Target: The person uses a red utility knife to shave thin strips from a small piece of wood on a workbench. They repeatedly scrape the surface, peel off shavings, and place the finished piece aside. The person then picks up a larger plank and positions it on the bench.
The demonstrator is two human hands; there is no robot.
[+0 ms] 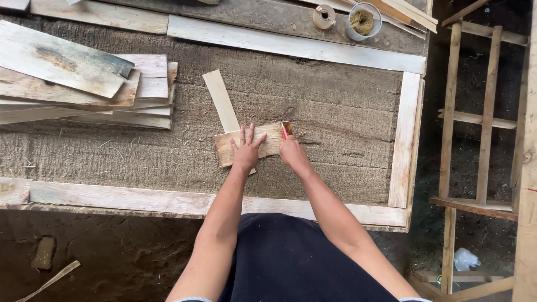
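Wooden strip lies under left hand, right hand brushing its end.

Rough matt wooden strip on coarse weathered workbench

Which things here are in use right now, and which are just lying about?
In use: small wood piece pressed flat by left hand; red-handled brush in right hand; light slat beneath the piece.

Lying about: stacked boards, pot, tape roll, wooden frame.
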